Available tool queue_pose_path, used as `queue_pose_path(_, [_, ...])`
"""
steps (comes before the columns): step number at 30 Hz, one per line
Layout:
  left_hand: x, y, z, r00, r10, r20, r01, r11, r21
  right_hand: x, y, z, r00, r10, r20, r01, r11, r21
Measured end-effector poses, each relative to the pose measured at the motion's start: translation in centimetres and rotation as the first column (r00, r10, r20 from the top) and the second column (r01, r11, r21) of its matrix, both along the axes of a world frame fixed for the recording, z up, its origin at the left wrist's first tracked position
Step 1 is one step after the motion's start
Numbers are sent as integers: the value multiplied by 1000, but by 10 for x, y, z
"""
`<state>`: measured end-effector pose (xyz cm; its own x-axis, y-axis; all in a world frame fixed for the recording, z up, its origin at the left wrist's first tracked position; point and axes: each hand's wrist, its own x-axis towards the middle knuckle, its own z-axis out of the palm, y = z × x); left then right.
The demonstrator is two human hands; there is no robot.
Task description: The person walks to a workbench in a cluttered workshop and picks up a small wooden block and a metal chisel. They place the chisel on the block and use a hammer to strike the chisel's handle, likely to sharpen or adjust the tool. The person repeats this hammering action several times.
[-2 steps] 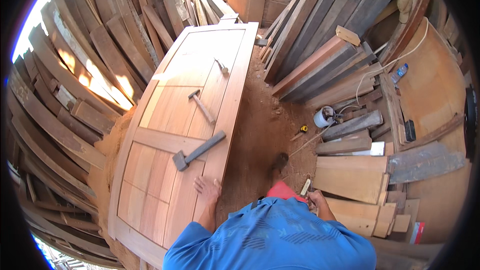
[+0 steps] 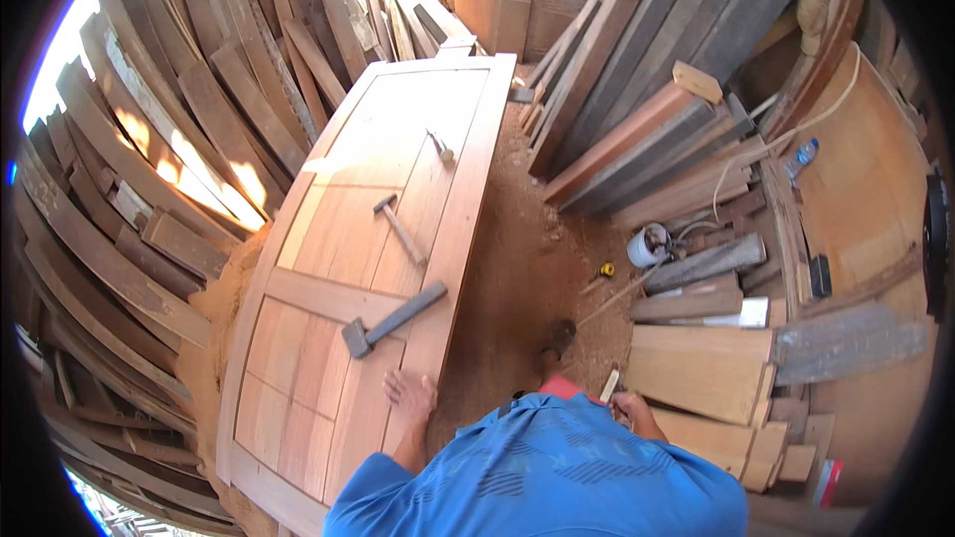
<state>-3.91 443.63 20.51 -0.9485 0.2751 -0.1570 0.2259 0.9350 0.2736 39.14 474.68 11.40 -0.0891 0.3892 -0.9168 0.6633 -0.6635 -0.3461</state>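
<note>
My left hand lies flat with fingers spread on the wooden panelled door, close to its right edge. Just beyond those fingers is a heavy hammer with a dark handle. Farther up the door rest a smaller hammer with a wooden handle and another hammer-like tool. Low at my right side, my right hand is closed around a small tool with a pale end. My body and fingers hide most of that tool, so its kind is unclear.
Planks lean along the left, and thick beams stand at the far right. On the dusty ground are a white bucket and a yellow tape measure. Stacked boards lie right of me, near a plastic bottle.
The view has tipped slightly, so the door and tools appear a little lower. My left hand stays on the door and my right keeps its grip.
</note>
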Motion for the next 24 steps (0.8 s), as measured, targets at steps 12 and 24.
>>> queue_pose_path(12, [-6,70,47,909,374,184,-248,840,-483,-167,292,48,942,260,213,-296,942,159])
queue_pose_path(24, [-129,290,-21,356,-390,850,580,805,126,-408,409,118,836,489,-247,-349,823,448])
